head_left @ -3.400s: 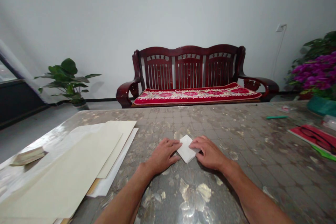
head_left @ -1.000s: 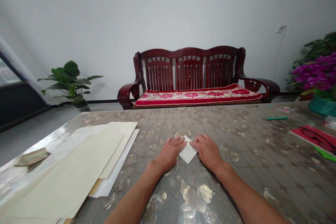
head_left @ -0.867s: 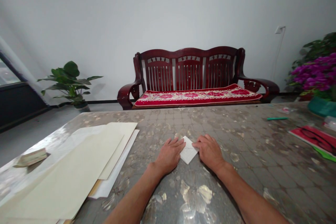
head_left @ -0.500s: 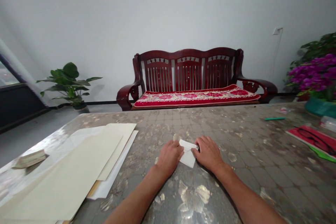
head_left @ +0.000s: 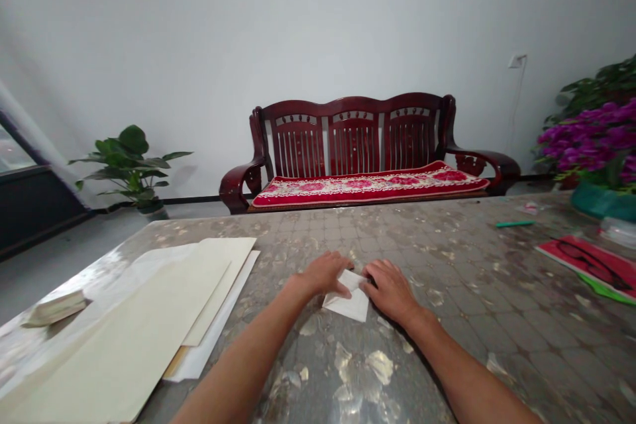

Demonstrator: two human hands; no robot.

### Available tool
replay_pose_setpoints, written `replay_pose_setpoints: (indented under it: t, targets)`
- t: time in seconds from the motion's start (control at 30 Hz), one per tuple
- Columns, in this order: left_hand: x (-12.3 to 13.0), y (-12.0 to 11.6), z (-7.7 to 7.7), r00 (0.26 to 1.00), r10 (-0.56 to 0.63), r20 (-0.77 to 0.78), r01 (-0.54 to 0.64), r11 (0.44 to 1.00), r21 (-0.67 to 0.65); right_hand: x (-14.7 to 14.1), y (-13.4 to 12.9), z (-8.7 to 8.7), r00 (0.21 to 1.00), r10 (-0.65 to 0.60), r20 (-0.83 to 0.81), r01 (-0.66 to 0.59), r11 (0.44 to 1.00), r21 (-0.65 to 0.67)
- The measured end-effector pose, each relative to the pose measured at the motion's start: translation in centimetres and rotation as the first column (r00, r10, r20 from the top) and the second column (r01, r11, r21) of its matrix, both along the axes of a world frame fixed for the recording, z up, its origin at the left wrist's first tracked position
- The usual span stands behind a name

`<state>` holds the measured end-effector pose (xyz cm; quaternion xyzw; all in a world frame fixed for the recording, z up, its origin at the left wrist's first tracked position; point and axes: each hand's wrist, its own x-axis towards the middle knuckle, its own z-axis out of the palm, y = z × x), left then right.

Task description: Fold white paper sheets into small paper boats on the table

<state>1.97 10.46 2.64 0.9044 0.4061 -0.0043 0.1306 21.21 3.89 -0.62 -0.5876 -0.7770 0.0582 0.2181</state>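
Observation:
A small folded white paper (head_left: 354, 307) lies on the patterned table (head_left: 348, 371) in front of me. My left hand (head_left: 328, 273) reaches over its left side, thumb apart from the other fingers and resting on or just above the paper, slightly blurred. At the paper's right edge, my right hand (head_left: 390, 288) has its thumb and fingers pressed together on the paper's upper right corner. The fingertips partly hide that corner.
Large cream sheets (head_left: 149, 311) and a small paper stack (head_left: 54, 309) lie at left. To the right are a green pen (head_left: 515, 224), glasses (head_left: 591, 262) on a red booklet (head_left: 551, 250), and purple flowers (head_left: 581, 139). A wooden bench (head_left: 352, 139) stands beyond.
My left hand has shifted up and over the paper, its thumb now spread from its fingers. More of the paper's lower left shows. My right hand has barely moved. The view has shifted slightly.

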Motion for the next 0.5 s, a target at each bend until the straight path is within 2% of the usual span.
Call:
replay_pose_setpoints:
  t: [0.13,0.23,0.3,0.43,0.5]
  targets:
    - [0.1,0.1,-0.5,0.981,0.157,0.112,-0.139,0.978,-0.159,0.1,0.2,-0.1,0.997,0.0,-0.074,-0.001,1.0,-0.015]
    - [-0.6,0.1,-1.2,0.93,0.298,0.214,-0.229,0.928,-0.295,0.3,0.4,-0.3,0.987,-0.012,-0.161,0.01,1.0,-0.012]
    - [-1.0,0.1,-1.6,0.889,0.361,0.281,-0.27,0.91,-0.314,0.5,0.6,-0.6,0.96,-0.025,-0.277,0.02,1.0,-0.021]
    - [-1.4,-0.1,-2.5,0.753,0.47,0.462,-0.379,0.882,-0.279,0.7,1.3,-1.7,0.828,-0.007,-0.561,-0.038,0.997,-0.069]
    - [-1.3,-0.4,-3.1,0.63,0.516,0.58,-0.412,0.855,-0.313,0.4,1.6,-2.2,0.755,-0.011,-0.656,-0.055,0.995,-0.08]
